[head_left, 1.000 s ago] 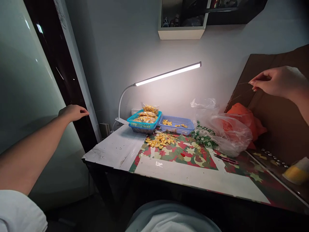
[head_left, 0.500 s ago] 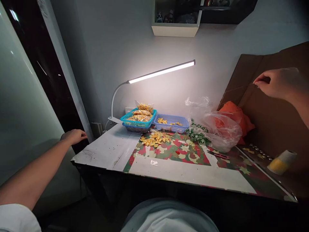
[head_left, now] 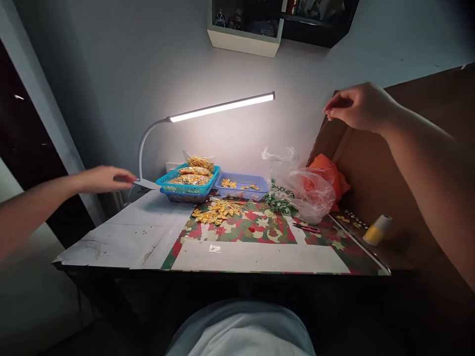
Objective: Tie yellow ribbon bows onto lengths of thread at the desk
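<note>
My right hand [head_left: 358,106] is raised at the upper right, in front of a cardboard sheet, with thumb and fingertips pinched together. A fine thread ran from these fingertips half a second ago; now it is too thin to make out. My left hand [head_left: 106,179] hovers above the table's left side, near the lamp's base, fingers closed toward the thumb; what they hold, if anything, cannot be made out. Between the hands, on the table, lie a pile of yellow folded ribbon-like pieces [head_left: 213,213] and thin sticks [head_left: 233,205]. A yellow thread spool [head_left: 377,230] stands at the right.
A lit desk lamp [head_left: 222,106] reaches over the table [head_left: 122,242]. Behind the pile stand a turquoise basket [head_left: 166,184] of filled bags and a purple basket [head_left: 243,192]. Plastic bags [head_left: 315,195], pink-handled snips [head_left: 309,228] and the cardboard sheet [head_left: 404,163] are right. A shelf [head_left: 243,42] hangs above.
The view has shifted right, so the table sits further left. My right hand has moved left and slightly up in view; my left hand has risen and come nearer the lamp's base.
</note>
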Motion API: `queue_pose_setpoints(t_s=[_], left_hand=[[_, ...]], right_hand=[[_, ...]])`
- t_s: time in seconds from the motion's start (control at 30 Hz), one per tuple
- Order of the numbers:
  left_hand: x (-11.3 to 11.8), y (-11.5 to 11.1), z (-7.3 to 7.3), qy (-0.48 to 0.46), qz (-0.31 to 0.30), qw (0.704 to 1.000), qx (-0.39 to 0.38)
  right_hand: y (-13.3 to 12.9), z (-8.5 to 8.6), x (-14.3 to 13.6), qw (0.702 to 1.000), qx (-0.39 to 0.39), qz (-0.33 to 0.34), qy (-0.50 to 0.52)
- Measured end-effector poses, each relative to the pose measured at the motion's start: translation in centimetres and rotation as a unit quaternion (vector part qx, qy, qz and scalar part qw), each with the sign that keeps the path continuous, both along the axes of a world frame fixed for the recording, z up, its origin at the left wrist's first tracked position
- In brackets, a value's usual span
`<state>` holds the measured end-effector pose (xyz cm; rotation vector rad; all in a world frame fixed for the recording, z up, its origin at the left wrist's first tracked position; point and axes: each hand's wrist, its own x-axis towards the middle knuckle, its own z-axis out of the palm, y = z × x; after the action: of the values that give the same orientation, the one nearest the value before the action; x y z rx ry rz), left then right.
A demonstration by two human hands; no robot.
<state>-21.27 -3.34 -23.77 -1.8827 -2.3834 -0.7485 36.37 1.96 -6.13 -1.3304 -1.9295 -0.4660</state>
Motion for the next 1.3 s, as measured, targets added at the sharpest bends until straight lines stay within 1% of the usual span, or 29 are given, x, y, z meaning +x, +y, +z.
queue_pose_setpoints(t_s=[0.03,0.1,0.13,0.17,0.2,0.23,0.3,0.37,0.43,0.47,0.53,0.6,0.63,0.7,0.77,0.8,0.87,0.93,0.97,1.0,1.03,1.1,1.13,1.2,1.3], left_hand=[[2.4,0.7,2.2,0.008,-0.069,0.998,-0.005],[8.5,1.5,6.3,0.015,-0.18,0.981,0.073],[11.9,1.8,8.1,-0.001,-0.239,0.965,0.108],[15.4,2.2,9.6,-0.02,-0.297,0.943,0.148],[18.8,2.5,11.0,-0.056,-0.345,0.919,0.18],[22.0,3.0,12.1,-0.111,-0.39,0.895,0.184],[27.2,4.2,13.6,-0.218,-0.444,0.854,0.162],[30.7,5.4,14.5,-0.298,-0.485,0.815,0.109],[32.4,6.2,14.8,-0.369,-0.512,0.774,0.048],[32.8,6.3,14.7,-0.397,-0.518,0.757,0.023],[32.7,6.3,14.3,-0.44,-0.514,0.736,-0.011],[31.7,6.0,13.4,-0.472,-0.496,0.728,-0.036],[31.1,5.8,12.7,-0.485,-0.485,0.727,-0.043],[29.5,5.7,10.8,-0.499,-0.461,0.733,-0.044],[27.8,5.8,8.3,-0.488,-0.437,0.754,-0.039],[27.0,6.0,6.7,-0.475,-0.425,0.769,-0.049],[25.7,6.3,3.3,-0.454,-0.4,0.791,-0.086],[24.8,6.8,-0.3,-0.458,-0.361,0.808,-0.083],[24.6,7.1,-2.1,-0.465,-0.348,0.811,-0.077],[24.5,7.3,-3.8,-0.472,-0.34,0.811,-0.063],[24.6,7.5,-5.4,-0.479,-0.335,0.81,-0.05],[24.9,7.7,-8.0,-0.496,-0.331,0.803,-0.015],[25.2,7.8,-9.1,-0.504,-0.33,0.798,0.002],[25.8,7.8,-10.9,-0.519,-0.327,0.789,0.03],[26.5,7.5,-12.4,-0.533,-0.319,0.781,0.062]], right_hand=[[-0.4,0.4,-0.9,1.0,0.0,0.016,-0.008],[-1.0,1.2,-2.7,0.998,0.005,0.058,-0.024],[-1.3,1.5,-3.6,0.996,0.008,0.078,-0.033],[-1.6,1.9,-4.4,0.994,0.009,0.095,-0.043],[-1.9,2.2,-5.3,0.993,0.01,0.109,-0.052],[-2.2,2.5,-6.0,0.991,0.01,0.119,-0.063],[-2.8,2.8,-7.4,0.986,0.017,0.138,-0.096],[-3.4,3.0,-8.6,0.978,0.03,0.148,-0.141],[-3.6,2.9,-9.5,0.969,0.053,0.152,-0.189],[-3.6,2.8,-9.7,0.964,0.063,0.157,-0.206],[-3.1,2.3,-9.9,0.955,0.076,0.19,-0.215],[-2.1,1.4,-9.8,0.951,0.067,0.242,-0.182],[-1.4,0.6,-9.6,0.95,0.055,0.267,-0.152],[0.2,-1.5,-9.3,0.948,0.024,0.308,-0.081],[1.8,-4.7,-9.3,0.939,-0.014,0.344,-0.014],[2.6,-6.6,-9.4,0.932,-0.037,0.36,0.018],[3.8,-11.1,-10.0,0.918,-0.096,0.379,0.069],[4.5,-16.0,-10.7,0.908,-0.17,0.368,0.104],[4.7,-18.4,-11.1,0.906,-0.215,0.349,0.108],[4.9,-20.7,-11.4,0.909,-0.255,0.314,0.102],[4.9,-22.8,-11.6,0.911,-0.299,0.274,0.078],[4.7,-26.2,-11.7,0.909,-0.335,0.241,0.056],[4.6,-27.5,-11.6,0.909,-0.346,0.229,0.048],[4.2,-29.3,-11.3,0.909,-0.357,0.211,0.039],[3.8,-30.7,-11.1,0.907,-0.375,0.19,0.026]])
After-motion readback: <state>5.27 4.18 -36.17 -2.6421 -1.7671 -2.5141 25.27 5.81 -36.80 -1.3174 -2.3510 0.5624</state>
